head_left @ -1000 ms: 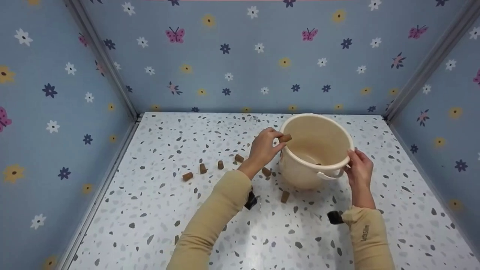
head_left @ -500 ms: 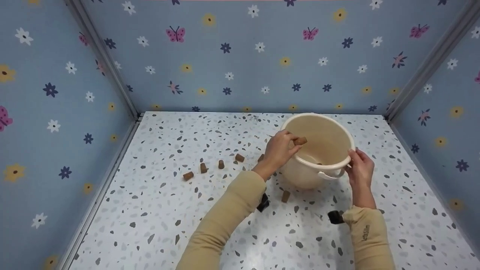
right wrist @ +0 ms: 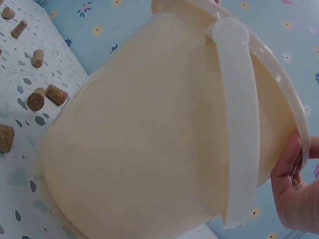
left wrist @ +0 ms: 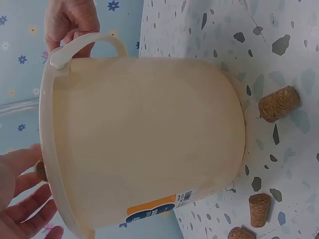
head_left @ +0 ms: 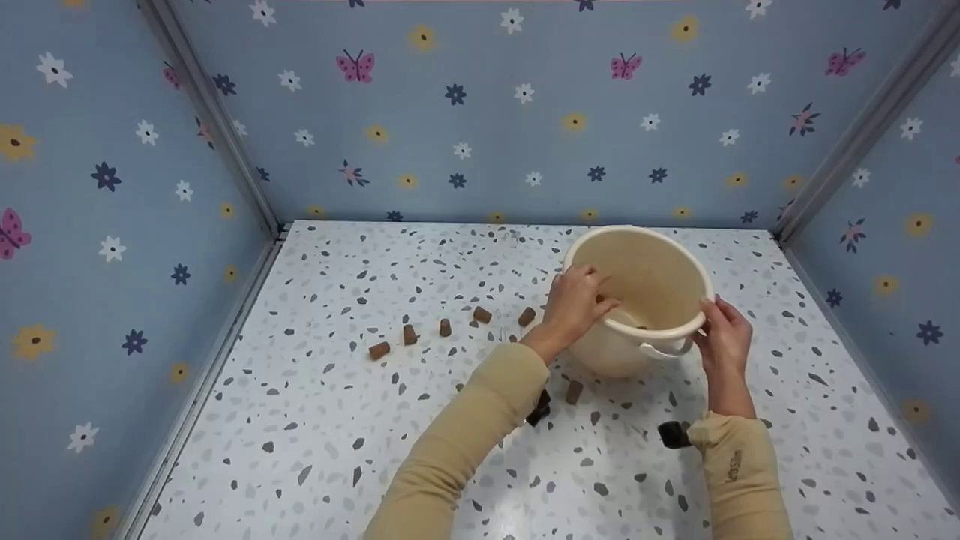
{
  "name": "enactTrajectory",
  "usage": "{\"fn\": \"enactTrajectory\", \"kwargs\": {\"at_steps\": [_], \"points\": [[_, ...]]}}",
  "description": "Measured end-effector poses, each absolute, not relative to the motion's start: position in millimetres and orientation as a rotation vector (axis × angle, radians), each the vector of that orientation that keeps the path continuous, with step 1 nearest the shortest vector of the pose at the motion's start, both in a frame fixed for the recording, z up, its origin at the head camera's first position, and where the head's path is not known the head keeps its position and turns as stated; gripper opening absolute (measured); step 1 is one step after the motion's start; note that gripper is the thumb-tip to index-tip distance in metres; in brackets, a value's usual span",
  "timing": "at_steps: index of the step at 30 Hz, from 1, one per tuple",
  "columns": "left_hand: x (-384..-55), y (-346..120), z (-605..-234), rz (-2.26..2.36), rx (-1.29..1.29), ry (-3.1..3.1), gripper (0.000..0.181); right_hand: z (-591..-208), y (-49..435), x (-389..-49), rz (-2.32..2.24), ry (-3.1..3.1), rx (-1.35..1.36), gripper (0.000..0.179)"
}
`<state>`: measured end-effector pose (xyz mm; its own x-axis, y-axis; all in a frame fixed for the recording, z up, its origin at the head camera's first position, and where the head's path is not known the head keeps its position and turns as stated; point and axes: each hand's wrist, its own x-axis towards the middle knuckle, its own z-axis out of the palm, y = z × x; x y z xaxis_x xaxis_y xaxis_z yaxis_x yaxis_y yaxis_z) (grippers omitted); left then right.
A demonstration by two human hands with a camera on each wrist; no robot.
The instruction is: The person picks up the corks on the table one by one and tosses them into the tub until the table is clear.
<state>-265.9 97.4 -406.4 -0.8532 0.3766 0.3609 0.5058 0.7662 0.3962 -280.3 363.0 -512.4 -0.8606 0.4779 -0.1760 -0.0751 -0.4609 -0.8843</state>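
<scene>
A cream plastic bucket (head_left: 611, 356) stands tilted on the speckled tabletop. My right hand (head_left: 726, 334) grips its rim on the right side, thumb and fingers on either side of the edge, also plain in the right wrist view. My left hand (head_left: 576, 304) is over the near-left rim, its fingers and thumb spread apart. A cork (left wrist: 41, 170) shows between those parted fingers at the bucket's mouth, partly hidden. Deep inside the bucket a small brown bit is visible, mostly covered by the near rim.
Several corks lie on the tabletop to the left, among them a cork (head_left: 379, 350) at the far left and another cork (head_left: 526, 316) by my left wrist. One more cork (head_left: 574, 392) lies before the bucket. Flower-patterned walls (head_left: 480, 112) enclose the table.
My left hand has moved right and over the bucket's mouth with a cork, and its fingers have spread from their pinch. My right hand has kept its grip on the rim.
</scene>
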Motion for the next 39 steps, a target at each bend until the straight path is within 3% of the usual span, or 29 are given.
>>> {"fn": "enactTrajectory", "kwargs": {"at_steps": [4,9,15,24,32,39], "points": [[-264.4,96.6,-406.0,-0.704,-0.639,-2.737,0.053,-498.6,353.6,-274.6,2.358,-1.404,-0.631,0.030],[-261.6,93.0,-405.7,-0.734,-0.653,-2.720,0.053,-522.3,370.2,-287.2,2.334,-1.445,-0.608,0.034],[-258.4,85.7,-407.8,-0.796,-0.662,-2.680,0.052,-523.2,371.0,-287.9,2.356,-1.427,-0.602,0.037],[-257.9,67.8,-408.5,-0.855,-0.608,-2.674,0.053,-599.6,413.6,-331.4,2.254,-1.443,-0.544,0.056],[-262.7,48.5,-413.2,-0.852,-0.550,-2.674,0.049,-582.1,404.7,-321.3,2.265,-1.484,-0.566,0.053],[-269.0,26.2,-423.2,-0.855,-0.468,-2.678,0.047,-535.3,380.2,-294.5,2.376,-1.427,-0.607,0.033]]}}
